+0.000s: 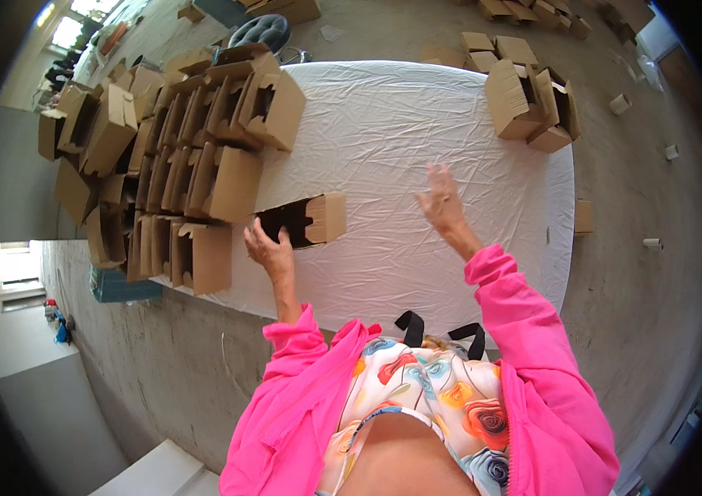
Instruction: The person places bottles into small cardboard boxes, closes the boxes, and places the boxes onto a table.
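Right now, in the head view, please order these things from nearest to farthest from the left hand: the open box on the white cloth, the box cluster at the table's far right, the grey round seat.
1. Open box: touching the left hand.
2. Grey round seat: beyond the table's far edge.
3. Box cluster: far right corner.

An open brown cardboard box [305, 220] lies on its side on the white-covered counter [417, 132], its dark opening facing the near edge and one flap standing out to the right. The left hand [268, 248] touches its near-left corner. Just left of it, rows of similar folded brown boxes [194, 157] stand packed together along the counter's left side. At the far right corner sits a small cluster of open brown boxes [533, 103]. More brown boxes [491, 50] and small pale cartons [620, 103] lie scattered on the floor beyond.
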A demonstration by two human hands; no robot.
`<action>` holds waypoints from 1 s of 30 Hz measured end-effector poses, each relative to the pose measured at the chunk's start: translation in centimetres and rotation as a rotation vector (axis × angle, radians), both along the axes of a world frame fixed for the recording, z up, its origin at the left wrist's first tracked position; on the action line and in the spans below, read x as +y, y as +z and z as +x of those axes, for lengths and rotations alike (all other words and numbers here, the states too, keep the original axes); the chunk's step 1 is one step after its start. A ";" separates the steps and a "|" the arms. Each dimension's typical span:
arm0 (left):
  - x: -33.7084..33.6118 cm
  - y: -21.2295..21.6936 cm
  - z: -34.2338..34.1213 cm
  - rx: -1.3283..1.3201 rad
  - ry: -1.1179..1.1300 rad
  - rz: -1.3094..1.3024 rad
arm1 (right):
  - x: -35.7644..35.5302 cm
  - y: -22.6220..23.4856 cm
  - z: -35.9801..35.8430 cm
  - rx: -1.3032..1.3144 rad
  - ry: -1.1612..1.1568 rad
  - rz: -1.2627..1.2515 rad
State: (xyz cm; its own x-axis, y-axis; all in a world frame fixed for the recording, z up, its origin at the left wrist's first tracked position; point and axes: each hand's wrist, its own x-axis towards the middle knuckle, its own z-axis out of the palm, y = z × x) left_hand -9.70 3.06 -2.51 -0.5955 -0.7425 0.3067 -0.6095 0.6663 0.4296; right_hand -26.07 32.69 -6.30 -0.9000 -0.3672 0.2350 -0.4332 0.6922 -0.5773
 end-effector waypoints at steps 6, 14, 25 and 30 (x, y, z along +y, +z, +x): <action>-1.2 -0.5 2.6 -0.042 -0.053 0.050 | -8.2 5.0 9.3 -0.175 0.275 -0.145; -1.8 -1.5 6.9 0.186 -0.238 0.278 | -12.8 6.2 11.8 -0.015 0.361 -0.078; -19.8 1.5 11.8 0.258 0.065 0.013 | -12.8 3.5 11.7 -0.246 0.166 0.018; -23.2 2.0 7.6 0.282 -0.079 0.219 | -11.5 4.3 11.3 -0.153 0.103 0.054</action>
State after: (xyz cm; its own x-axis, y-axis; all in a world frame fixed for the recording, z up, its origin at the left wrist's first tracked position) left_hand -2.09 -20.17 -0.50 -0.5682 -0.7639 0.3061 -0.3972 0.5803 0.7110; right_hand -14.73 21.19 -1.95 -0.8807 -0.4676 0.0756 -0.4132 0.6804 -0.6053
